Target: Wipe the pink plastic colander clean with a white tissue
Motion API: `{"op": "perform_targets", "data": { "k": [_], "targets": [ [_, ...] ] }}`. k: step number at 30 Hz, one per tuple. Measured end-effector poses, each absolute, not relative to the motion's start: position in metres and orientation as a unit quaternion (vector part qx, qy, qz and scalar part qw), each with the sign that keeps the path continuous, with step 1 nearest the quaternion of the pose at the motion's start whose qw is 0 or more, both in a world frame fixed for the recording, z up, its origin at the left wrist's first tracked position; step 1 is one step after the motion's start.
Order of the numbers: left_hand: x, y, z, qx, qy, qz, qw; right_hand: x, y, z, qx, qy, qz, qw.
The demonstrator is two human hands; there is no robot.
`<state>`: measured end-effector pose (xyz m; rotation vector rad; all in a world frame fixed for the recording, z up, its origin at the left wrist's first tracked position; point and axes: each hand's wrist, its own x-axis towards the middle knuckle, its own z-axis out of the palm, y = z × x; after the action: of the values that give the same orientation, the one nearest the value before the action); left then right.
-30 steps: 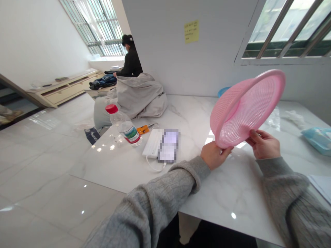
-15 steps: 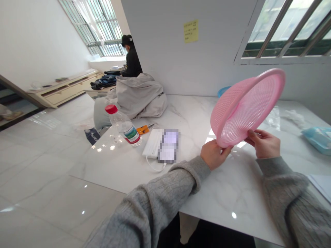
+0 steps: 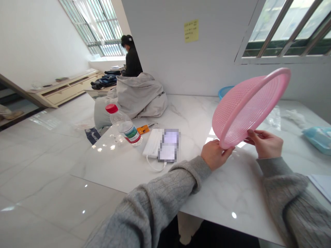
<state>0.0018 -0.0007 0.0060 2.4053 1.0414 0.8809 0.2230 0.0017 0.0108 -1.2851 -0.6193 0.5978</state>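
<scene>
A pink mesh basket [image 3: 240, 106] is held up on its side above the white marbled table [image 3: 227, 193], its opening tilted to the right. My left hand [image 3: 216, 155] pinches the lower left of its rim. The thumb and fingers of my right hand [image 3: 266, 142] grip the rim a little farther right. Part of a blue round item [image 3: 224, 91] shows behind the basket. Some of my left fingers are hidden by the rim.
Left of my hands are a phone [image 3: 169, 144], a white power bank [image 3: 153, 143] with cable, an orange item [image 3: 143, 129], a red-capped bottle [image 3: 126, 127] and grey cloth [image 3: 141, 94]. At right lies a blue packet [image 3: 319, 137]. A person [image 3: 132, 58] is in the background.
The basket has tilted slightly and its upper part has shifted a little to the right. My right hand has moved slightly right, still gripping the rim.
</scene>
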Motion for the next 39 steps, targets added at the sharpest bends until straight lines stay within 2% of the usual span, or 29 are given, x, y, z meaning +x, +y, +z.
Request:
{"op": "perform_targets", "data": {
  "k": [12,18,25,33,39],
  "targets": [
    [0.002,-0.001,0.006,0.854,0.363,0.314,0.200,0.221,-0.002,0.011,-0.592,-0.272,0.264,0.711],
    [0.002,-0.001,0.007,0.846,0.375,0.315,0.211,0.224,0.003,0.000,-0.556,-0.213,0.356,0.720],
    [0.002,-0.003,0.005,0.802,0.394,0.348,0.284,0.229,0.015,-0.011,-0.455,-0.205,0.467,0.730],
    [0.001,-0.003,0.006,0.776,0.403,0.354,0.331,0.231,0.017,-0.016,-0.426,-0.204,0.503,0.724],
    [0.001,-0.003,0.009,0.771,0.400,0.356,0.345,0.223,0.013,-0.005,-0.451,-0.240,0.479,0.714]
  ]
}}
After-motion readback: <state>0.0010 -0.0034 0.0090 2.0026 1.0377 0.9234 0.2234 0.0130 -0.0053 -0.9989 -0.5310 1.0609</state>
